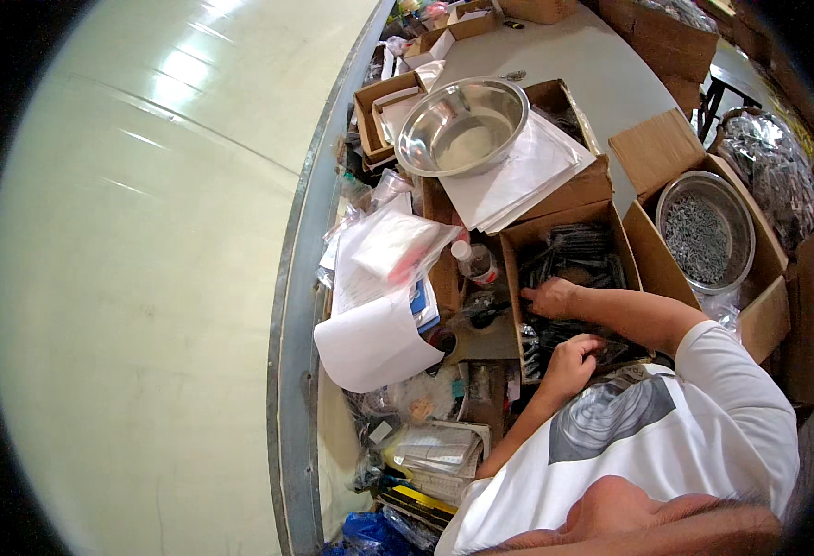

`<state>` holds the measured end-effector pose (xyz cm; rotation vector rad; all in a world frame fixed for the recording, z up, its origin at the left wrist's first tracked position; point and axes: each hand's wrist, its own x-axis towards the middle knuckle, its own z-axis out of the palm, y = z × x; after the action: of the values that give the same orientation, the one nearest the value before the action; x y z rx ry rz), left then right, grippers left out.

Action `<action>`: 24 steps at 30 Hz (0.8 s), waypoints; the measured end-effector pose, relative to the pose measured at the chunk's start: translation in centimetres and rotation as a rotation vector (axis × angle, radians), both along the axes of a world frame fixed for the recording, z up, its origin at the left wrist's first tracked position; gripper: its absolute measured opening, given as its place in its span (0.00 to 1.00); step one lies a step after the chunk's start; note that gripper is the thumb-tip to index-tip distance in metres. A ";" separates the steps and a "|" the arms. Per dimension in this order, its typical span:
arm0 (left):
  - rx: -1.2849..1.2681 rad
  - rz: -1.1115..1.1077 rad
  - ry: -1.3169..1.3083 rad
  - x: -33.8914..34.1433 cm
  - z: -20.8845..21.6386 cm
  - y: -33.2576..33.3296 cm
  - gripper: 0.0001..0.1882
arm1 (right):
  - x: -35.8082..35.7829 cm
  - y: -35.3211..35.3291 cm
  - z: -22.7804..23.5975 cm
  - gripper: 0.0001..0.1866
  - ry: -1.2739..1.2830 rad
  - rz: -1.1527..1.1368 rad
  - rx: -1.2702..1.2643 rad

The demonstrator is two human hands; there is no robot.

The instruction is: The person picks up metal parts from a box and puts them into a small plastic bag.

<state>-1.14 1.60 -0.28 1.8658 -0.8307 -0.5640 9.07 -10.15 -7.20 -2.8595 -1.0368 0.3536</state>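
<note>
Head view: left hand point(570, 365), right hand point(552, 298) at carton point(557, 221), grip unclear, grey tabletop point(574, 56) beyond.

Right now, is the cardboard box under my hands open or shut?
Open: the cardboard box's top is uncovered, and dark items show inside.

Cannot make out the fingertips of the left hand point(569, 366), lost against the dark items point(581, 239) in the cardboard box point(535, 233), nor see beneath the right hand point(555, 298). Cannot identify the grey pieces point(697, 239) in the metal bowl point(748, 233), too small. Cannot follow the blue plastic point(370, 535) past the lower edge.
</note>
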 end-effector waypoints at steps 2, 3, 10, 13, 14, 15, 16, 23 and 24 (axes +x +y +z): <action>-0.012 0.027 -0.012 0.0 0.0 0.2 0.14 | 0.1 0.1 0.2 0.08 -0.002 0.007 0.035; -0.020 0.046 -0.011 0.1 0.1 0.3 0.14 | 0.3 -0.3 0.4 0.09 0.009 0.009 0.030; -0.055 0.196 0.132 0.9 -1.9 1.0 0.13 | -2.0 -4.4 7.7 0.11 0.051 -0.458 0.950; -0.025 0.227 0.249 1.7 -3.4 0.9 0.13 | -5.4 -6.4 11.4 0.11 0.317 -0.522 1.346; 0.020 0.235 0.320 2.2 -2.1 0.6 0.14 | -6.5 -7.1 11.9 0.11 0.384 -0.490 1.464; 0.066 0.244 0.391 2.5 -0.8 0.3 0.14 | -7.4 -7.7 12.4 0.09 0.375 -0.421 1.394; -0.069 0.225 0.440 2.5 0.1 -0.1 0.18 | -8.2 -8.1 12.3 0.10 0.317 -0.440 1.286; -0.048 0.091 0.286 2.4 0.8 -2.2 0.21 | -11.3 -8.5 11.0 0.12 0.011 -0.249 0.964; -0.035 0.078 0.286 2.5 1.4 -2.4 0.22 | -11.9 -8.4 11.4 0.14 -0.032 -0.265 0.905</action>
<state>1.35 -0.75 1.07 1.7269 -0.5726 -0.7422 -2.82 -18.51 4.18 -2.1224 -0.5766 -0.1587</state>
